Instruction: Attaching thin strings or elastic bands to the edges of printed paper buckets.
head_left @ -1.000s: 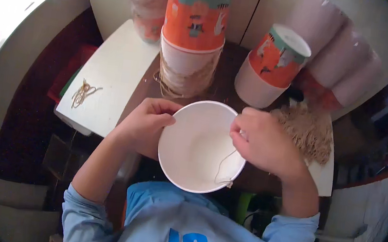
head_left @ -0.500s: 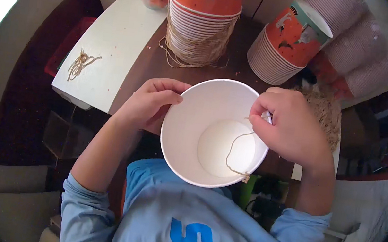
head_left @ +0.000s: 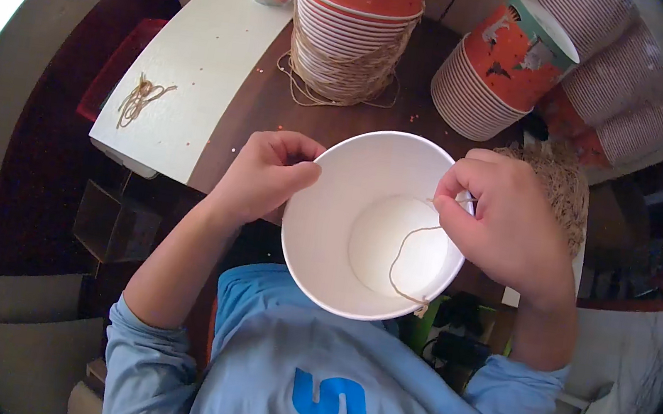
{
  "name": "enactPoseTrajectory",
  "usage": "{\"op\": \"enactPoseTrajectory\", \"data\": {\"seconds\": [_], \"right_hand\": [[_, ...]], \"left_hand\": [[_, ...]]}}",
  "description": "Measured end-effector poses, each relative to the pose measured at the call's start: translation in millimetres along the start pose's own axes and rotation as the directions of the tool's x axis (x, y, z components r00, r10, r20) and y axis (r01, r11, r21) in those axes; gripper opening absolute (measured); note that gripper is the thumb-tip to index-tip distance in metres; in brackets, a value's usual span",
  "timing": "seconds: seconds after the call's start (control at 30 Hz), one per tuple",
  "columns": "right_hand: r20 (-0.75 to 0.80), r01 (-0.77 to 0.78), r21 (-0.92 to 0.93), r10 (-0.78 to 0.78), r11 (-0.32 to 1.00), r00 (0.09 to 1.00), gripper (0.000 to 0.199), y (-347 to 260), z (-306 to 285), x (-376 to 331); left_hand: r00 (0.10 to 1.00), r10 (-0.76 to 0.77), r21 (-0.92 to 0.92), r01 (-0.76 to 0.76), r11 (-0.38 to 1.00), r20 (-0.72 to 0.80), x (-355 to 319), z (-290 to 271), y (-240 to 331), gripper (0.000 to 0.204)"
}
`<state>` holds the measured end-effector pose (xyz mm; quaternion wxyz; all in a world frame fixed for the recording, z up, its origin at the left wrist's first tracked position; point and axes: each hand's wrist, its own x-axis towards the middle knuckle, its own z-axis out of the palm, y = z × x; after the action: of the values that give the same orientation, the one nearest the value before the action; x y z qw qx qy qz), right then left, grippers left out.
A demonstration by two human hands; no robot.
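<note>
The left hand [head_left: 269, 175] pinches the paper bucket [head_left: 324, 231] by its rim; the right hand [head_left: 506, 217] pinches the string [head_left: 393, 267]. A steady bucket and an untangled string should help.

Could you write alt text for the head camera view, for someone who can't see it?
A person's left hand holds an open white tub by its rim while the right hand pinches thin cord that loops inside. Beyond stand a cord-wound tub stack and a second tub stack.
</note>
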<state>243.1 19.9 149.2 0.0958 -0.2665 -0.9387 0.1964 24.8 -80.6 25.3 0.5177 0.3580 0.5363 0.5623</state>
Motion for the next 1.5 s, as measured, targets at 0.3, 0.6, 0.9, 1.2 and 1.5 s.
{"op": "enactPoseTrajectory", "data": {"seconds": [0.3, 0.6, 0.9, 1.2, 1.5], "right_hand": [[-0.026, -0.031, 0.004, 0.031, 1.0, 0.999, 0.009, 5.2, 2.1, -5.6], [-0.065, -0.01, -0.015, 0.009, 1.0, 0.998, 0.008, 12.7, 4.7, -10.0], [0.038, 0.074, -0.053, -0.072, 0.996, 0.997, 0.009, 62.3, 5.2, 4.5], [-0.212, 0.186, 0.051, -0.171, 0.981, 0.962, 0.008, 58.2, 17.3, 13.8], [-0.055, 0.128, 0.302, -0.117, 0.945, 0.992, 0.011, 23.6, 62.7, 10.8]], "left_hand": [[0.998, -0.022, 0.261, 0.037, 0.965, -0.062, 0.1, 6.3, 12.9, 0.016], [0.992, 0.02, 0.598, 0.06, 0.8, -0.126, 2.3, 28.9, 36.8, 0.026], [0.999, -0.005, 0.425, -0.01, 0.905, 0.034, -10.6, 25.3, 34.7, 0.036], [0.998, -0.045, 0.044, 0.043, 0.998, 0.047, -32.8, 32.8, 15.7, 0.024], [0.995, 0.096, 0.301, -0.094, 0.949, 0.007, -31.9, 36.7, 11.3, 0.019]]}}
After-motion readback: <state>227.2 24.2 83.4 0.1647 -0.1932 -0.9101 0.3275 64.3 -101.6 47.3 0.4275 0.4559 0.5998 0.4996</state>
